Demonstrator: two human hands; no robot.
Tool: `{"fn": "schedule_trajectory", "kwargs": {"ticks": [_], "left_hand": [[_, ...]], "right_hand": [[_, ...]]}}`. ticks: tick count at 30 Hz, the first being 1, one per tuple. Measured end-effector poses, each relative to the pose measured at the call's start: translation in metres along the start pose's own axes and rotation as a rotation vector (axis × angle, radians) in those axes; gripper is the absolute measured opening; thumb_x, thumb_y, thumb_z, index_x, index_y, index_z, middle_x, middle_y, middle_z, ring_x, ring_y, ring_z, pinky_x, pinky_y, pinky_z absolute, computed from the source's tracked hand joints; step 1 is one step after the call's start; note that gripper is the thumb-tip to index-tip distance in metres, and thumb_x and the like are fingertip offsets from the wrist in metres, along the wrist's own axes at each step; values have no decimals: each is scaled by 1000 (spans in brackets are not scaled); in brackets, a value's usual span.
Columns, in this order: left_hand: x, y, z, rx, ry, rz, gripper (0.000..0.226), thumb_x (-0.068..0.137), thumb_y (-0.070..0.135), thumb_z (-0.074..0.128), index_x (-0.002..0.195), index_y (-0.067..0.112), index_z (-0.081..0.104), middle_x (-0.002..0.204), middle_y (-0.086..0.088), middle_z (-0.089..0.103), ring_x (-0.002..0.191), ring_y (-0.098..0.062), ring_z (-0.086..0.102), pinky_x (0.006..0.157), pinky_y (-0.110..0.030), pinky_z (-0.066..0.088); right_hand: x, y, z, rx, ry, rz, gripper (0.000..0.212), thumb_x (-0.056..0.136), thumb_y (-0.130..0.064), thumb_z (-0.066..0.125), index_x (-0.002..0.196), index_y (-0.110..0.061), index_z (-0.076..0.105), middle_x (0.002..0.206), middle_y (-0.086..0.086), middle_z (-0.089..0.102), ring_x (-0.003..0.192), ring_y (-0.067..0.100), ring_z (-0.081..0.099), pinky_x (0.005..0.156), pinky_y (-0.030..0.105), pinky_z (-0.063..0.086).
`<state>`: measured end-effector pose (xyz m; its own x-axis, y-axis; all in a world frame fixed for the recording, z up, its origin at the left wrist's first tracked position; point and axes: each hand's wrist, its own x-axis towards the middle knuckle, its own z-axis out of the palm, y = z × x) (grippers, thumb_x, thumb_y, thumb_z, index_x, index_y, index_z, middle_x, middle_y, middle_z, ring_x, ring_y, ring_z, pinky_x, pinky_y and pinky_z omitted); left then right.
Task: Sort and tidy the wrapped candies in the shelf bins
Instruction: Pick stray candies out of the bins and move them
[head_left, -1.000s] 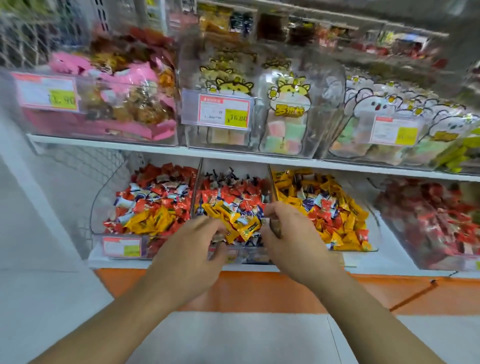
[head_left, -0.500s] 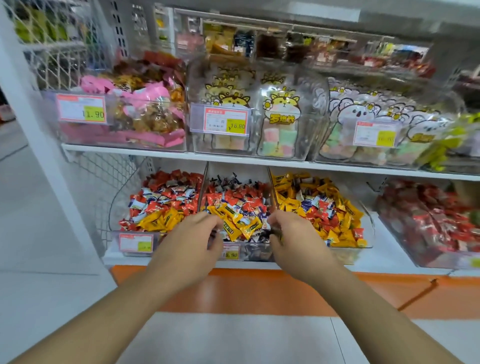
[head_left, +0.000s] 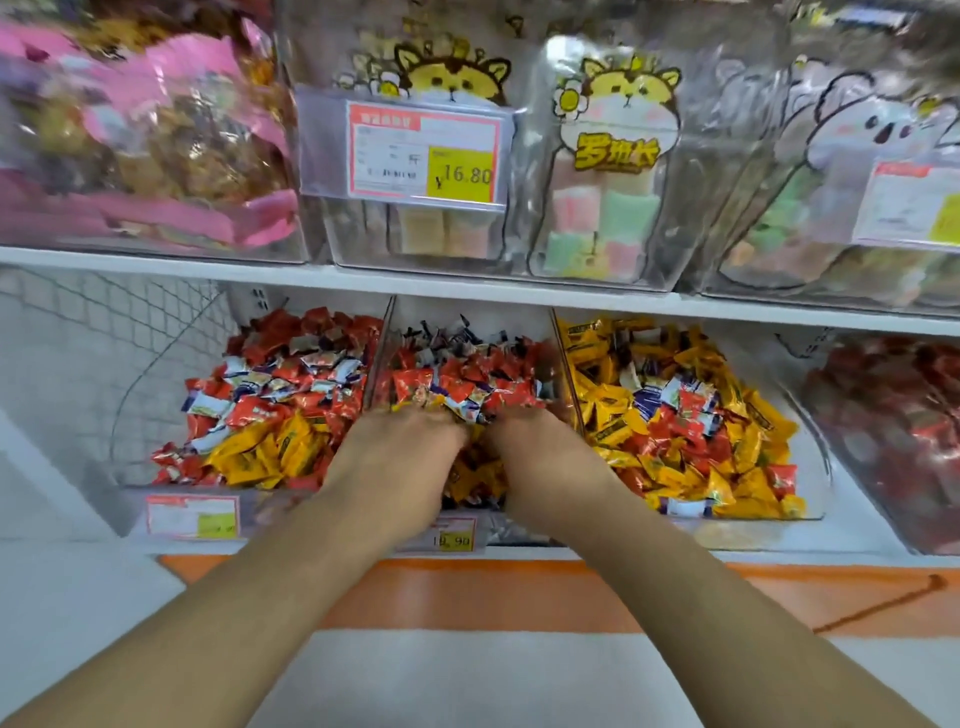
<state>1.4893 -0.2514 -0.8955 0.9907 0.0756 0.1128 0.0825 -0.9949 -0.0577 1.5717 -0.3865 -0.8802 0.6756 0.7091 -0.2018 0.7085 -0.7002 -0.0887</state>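
Note:
Three clear bins of wrapped candies stand side by side on the lower shelf. The left bin (head_left: 130, 415) holds red, white-blue and yellow candies (head_left: 270, 405). Red and dark candies (head_left: 467, 376) fill the middle bin (head_left: 382, 353), with yellow ones at its front. The right bin (head_left: 815, 467) holds mostly yellow candies (head_left: 675, 415). My left hand (head_left: 400, 462) and my right hand (head_left: 545, 462) are side by side in the middle bin's front. Their fingers are dug into the pile and hidden by candies.
A fourth bin of red candies (head_left: 893, 431) sits at the far right. The white upper shelf (head_left: 467, 283) carries clear bins of pink bags (head_left: 156, 130) and cat-printed bags (head_left: 613, 156), with a price tag (head_left: 423, 153) reading 16.80. An orange base strip (head_left: 467, 592) runs below.
The view has moved much closer to the shelf. Both hands have pushed forward from the bin's front edge into the middle bin's candies; the dark candy in my right hand is no longer visible.

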Motion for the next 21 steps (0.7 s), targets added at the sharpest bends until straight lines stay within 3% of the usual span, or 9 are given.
{"fn": "schedule_trajectory", "kwargs": {"ticks": [2, 6, 9, 11, 14, 18, 21], "left_hand": [[1, -1, 3, 10, -13, 2, 39, 84, 9, 70, 116, 30, 66, 114, 9, 58, 113, -19, 54, 89, -37, 48], [-2, -2, 6, 13, 0, -10, 37, 82, 11, 74, 115, 28, 70, 112, 6, 51, 109, -19, 47, 90, -34, 43], [-9, -5, 5, -73, 91, -30, 36, 86, 17, 75, 119, 27, 68, 115, 7, 57, 109, -16, 49, 93, -31, 46], [-16, -6, 1, -220, 152, -99, 26, 91, 26, 74, 115, 28, 67, 109, 10, 62, 105, -14, 53, 86, -28, 47], [-22, 0, -9, -542, 236, -236, 13, 91, 37, 75, 99, 36, 65, 91, 19, 62, 85, -4, 60, 70, -25, 51], [-25, 15, -26, -862, 270, -324, 13, 89, 40, 78, 95, 37, 67, 90, 19, 66, 81, 1, 62, 66, -16, 50], [-22, 25, -29, -1000, 237, -354, 15, 87, 37, 80, 94, 38, 67, 92, 15, 68, 80, -4, 67, 68, -24, 57]], "right_hand": [[0, 3, 5, -10, 30, -11, 30, 80, 8, 64, 105, -9, 66, 116, 8, 55, 98, 28, 61, 76, 35, 56], [-6, 7, 10, 22, 148, -68, 30, 76, 8, 64, 99, -10, 67, 107, 5, 53, 85, 24, 53, 64, 33, 47], [-15, 14, 10, 62, 290, -67, 26, 82, -1, 69, 103, -16, 67, 105, 0, 61, 95, 26, 61, 67, 35, 55], [-25, 19, 6, 231, 409, -20, 18, 90, -14, 74, 102, -24, 65, 101, -5, 66, 90, 19, 63, 70, 35, 57], [-40, 24, -6, 595, 494, 24, 20, 90, -23, 79, 88, -27, 60, 84, -13, 63, 77, 5, 58, 65, 20, 51], [-52, 22, -15, 880, 516, 29, 22, 86, -26, 84, 85, -23, 62, 81, -4, 61, 72, 8, 53, 66, 22, 52], [-54, 28, -16, 946, 504, 54, 26, 83, -27, 87, 87, -19, 63, 82, 4, 64, 71, 16, 57, 64, 25, 55]]}}
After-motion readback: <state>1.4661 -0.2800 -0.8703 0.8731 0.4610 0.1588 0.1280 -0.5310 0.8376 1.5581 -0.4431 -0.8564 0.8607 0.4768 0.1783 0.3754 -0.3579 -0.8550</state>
